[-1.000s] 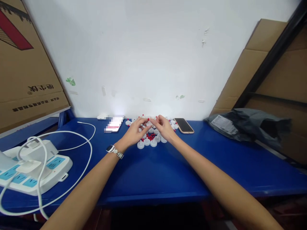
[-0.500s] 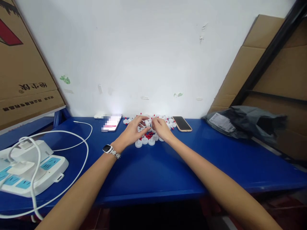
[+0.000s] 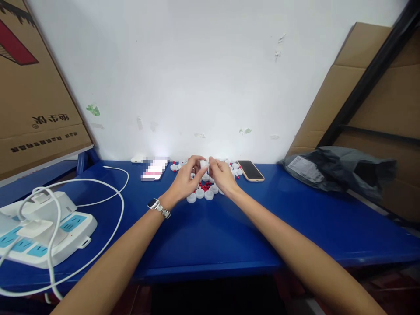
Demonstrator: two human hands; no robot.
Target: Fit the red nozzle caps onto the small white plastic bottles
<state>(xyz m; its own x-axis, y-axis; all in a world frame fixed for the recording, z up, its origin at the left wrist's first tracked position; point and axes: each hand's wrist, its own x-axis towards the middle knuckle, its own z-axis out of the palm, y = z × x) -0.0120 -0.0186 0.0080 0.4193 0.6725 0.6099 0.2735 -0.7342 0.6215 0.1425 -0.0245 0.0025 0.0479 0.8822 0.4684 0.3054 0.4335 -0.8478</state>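
— White caps point(image 3: 200, 194), where do they lie, and how many look dealt with?

— On the blue table point(image 3: 210, 245), at the far side, heaped close to the wall between a dark phone point(image 3: 251, 170) and the other phone point(image 3: 154, 169). Going by size around them: a cardboard box point(image 3: 36, 100) leans at the left and a grey bag point(image 3: 341, 170) lies at the right. A power strip point(image 3: 49, 236) with its white cable point(image 3: 114, 214) sits near the left edge, well apart from the heap.

— And the hands?

— Both are over the heap. The left hand point(image 3: 183, 181), the one with the wristwatch point(image 3: 152, 204), pinches one held cap point(image 3: 204, 164) between thumb and fingertips, lifted clear of the table. The right hand point(image 3: 223, 177) closes its fingertips on that same cap from the other side. Whether it also grips a red piece is too small to tell.

— So what seems done?

— Little, I would judge. A few caps with a red tip point(image 3: 235, 167) stand at the back, near each phone. In front, a row of plain caps lies bare, and loose red pieces point(image 3: 205, 186) are scattered among them.

— Most of it left, then?

— I judge so, at least the front of the heap
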